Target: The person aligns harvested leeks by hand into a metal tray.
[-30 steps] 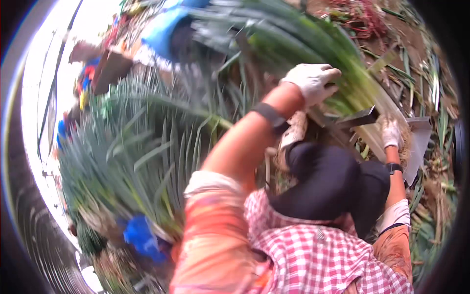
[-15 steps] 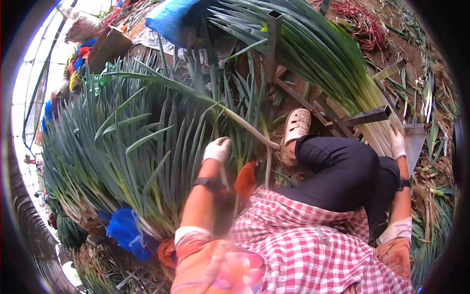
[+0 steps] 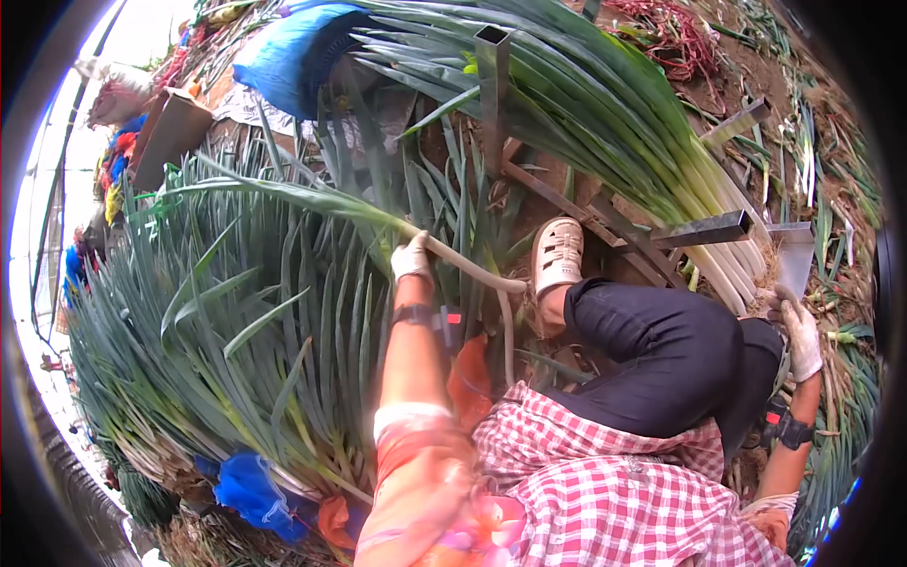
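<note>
A long green onion [image 3: 463,266] with a white stem and roots slants across the middle. My gloved left hand [image 3: 413,259] is closed around its stem, just below the green leaves. On a metal frame [image 3: 704,230] at the upper right lies a thick bundle of green onions [image 3: 652,156], white root ends toward me. My gloved right hand [image 3: 800,338] is beside those root ends, its fingers extended toward the roots and nothing seen in its palm. A dense upright mass of green onions [image 3: 255,312] stands left of my left arm.
A blue plastic bag [image 3: 293,57] lies at the top, with a cardboard box [image 3: 170,137] to its left. Red ties [image 3: 671,42] are heaped at the upper right. Blue netting [image 3: 250,491] sits at the lower left. Onion scraps cover the ground at right.
My left hand has moved up to the loose green onion and closed on its stem. My right hand has drawn back from the side of the bundle, below its root ends.
</note>
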A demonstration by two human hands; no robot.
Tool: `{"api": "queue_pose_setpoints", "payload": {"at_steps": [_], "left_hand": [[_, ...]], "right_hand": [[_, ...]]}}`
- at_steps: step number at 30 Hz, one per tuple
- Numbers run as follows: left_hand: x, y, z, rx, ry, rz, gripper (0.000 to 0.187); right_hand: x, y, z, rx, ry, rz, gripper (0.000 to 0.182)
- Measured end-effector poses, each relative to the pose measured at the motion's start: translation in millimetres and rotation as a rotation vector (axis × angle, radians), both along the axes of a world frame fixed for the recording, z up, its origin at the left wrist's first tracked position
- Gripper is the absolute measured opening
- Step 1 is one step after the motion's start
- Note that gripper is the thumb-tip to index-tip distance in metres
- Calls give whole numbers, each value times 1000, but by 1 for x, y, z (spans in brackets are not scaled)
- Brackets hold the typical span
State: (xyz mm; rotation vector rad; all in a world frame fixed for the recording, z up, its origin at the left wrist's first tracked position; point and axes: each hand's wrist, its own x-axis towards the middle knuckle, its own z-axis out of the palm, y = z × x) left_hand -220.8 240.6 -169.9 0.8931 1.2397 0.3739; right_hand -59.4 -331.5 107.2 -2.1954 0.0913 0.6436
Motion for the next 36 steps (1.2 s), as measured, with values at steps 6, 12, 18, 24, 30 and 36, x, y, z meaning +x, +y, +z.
{"api": "queue_pose_setpoints", "payload": {"at_steps": [6,12,18,24,30,36], "left_hand": [[6,14,134,56,-760,-130,25],[26,-39,272,229,-1069,-382,35],[92,-116,359,224,-1280,-664,39],[188,-162,419,-443,-1429,-1062,24],[264,-226,374,639,-925,-1246,30],[305,-243,251,2027,105,-1391,47]], "right_hand": [[11,60,66,9,-306,198,47],[-20,172,133,151,-439,534,38],[-19,219,140,54,-975,873,50],[39,200,155,102,-1184,572,27],[91,119,146,-76,-1162,302,33],[131,88,76,-42,-1073,126,32]]}}
